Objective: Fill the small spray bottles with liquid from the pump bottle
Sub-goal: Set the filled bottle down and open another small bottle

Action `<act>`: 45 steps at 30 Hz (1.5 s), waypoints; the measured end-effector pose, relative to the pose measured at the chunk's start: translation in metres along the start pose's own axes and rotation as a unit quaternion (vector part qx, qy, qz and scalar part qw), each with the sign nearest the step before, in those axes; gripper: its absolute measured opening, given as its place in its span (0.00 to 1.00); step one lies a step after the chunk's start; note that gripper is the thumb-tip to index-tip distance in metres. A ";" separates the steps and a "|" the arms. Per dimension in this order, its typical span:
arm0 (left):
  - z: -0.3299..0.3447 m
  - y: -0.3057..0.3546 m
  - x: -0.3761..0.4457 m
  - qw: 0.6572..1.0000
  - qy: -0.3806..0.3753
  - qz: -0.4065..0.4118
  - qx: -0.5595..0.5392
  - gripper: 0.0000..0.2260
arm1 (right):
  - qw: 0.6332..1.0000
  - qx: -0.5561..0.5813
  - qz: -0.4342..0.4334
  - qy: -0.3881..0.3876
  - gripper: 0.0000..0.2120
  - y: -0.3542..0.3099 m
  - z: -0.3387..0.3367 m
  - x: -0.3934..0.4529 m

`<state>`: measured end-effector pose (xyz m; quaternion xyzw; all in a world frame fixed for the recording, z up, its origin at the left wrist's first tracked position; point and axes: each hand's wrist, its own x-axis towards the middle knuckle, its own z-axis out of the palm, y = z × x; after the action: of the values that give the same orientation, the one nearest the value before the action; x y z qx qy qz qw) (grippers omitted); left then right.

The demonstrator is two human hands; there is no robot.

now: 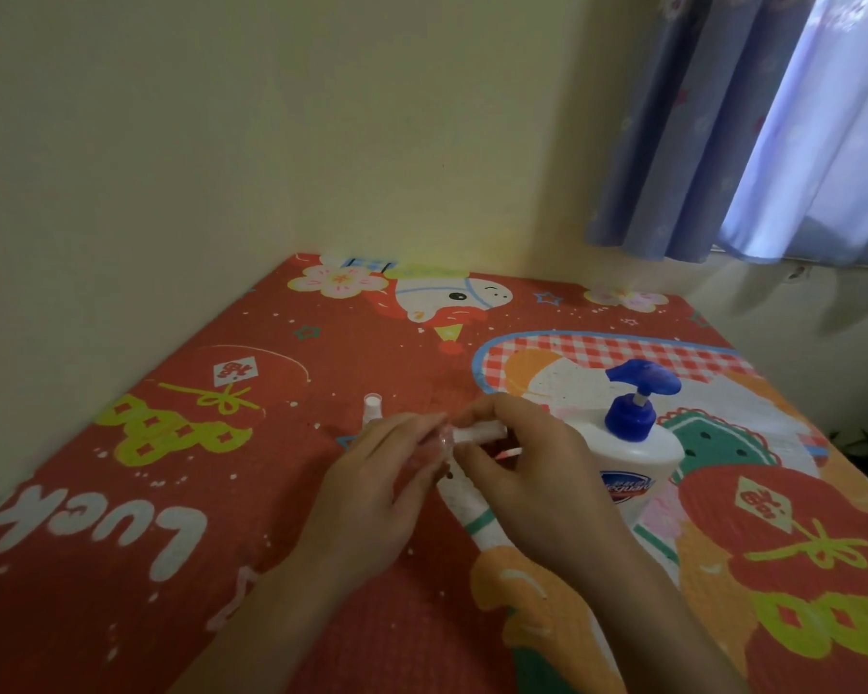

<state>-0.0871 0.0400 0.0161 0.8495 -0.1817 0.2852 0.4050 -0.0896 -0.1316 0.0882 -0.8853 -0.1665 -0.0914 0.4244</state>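
Spray bottle (477, 434) lies horizontal, gripped between left hand (379, 485) and right hand (527, 468).

The red printed cloth (322, 493) that covers the counter carries the white word "Luck" at its near left, seen upside down from the head view. White diamond tags with red characters stand on the cloth at the left and at the right, too small to read. The white pump bottle (632, 458) bears a blue label with white lettering, inverted and blurred; the brand cannot be made out for sure. No numbers can be read.
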 end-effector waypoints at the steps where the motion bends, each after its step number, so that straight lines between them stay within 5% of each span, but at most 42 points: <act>1: 0.000 0.000 0.000 1.000 0.000 0.000 0.004 0.18 | 1.000 0.009 -0.001 -0.010 0.11 0.001 -0.001 0.000; 7: 0.003 -0.002 -0.002 1.000 -0.002 0.015 0.022 0.20 | 0.994 0.030 0.103 0.007 0.28 -0.001 0.004 0.002; 16: 0.001 -0.003 -0.003 0.999 -0.020 0.007 0.027 0.21 | 0.999 -0.002 0.037 0.008 0.02 -0.002 0.001 0.001; 28: -0.002 -0.004 -0.003 0.999 -0.050 -0.002 0.000 0.18 | 0.999 -0.004 -0.022 -0.041 0.12 -0.005 -0.005 -0.002; 32: -0.001 -0.002 -0.002 0.999 -0.053 0.012 0.002 0.17 | 1.000 0.000 0.028 -0.007 0.24 -0.005 0.002 -0.002; 40: -0.003 0.002 -0.003 0.999 -0.044 0.008 0.009 0.20 | 0.999 -0.025 0.038 -0.008 0.02 -0.006 -0.005 -0.002; 45: -0.005 -0.003 -0.003 0.999 -0.038 -0.005 0.032 0.18 | 0.999 -0.018 0.022 0.018 0.08 -0.008 -0.013 -0.002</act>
<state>-0.0894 0.0460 0.0157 0.8732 -0.1836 0.2561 0.3718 -0.0952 -0.1373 0.1015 -0.8945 -0.1371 -0.1011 0.4134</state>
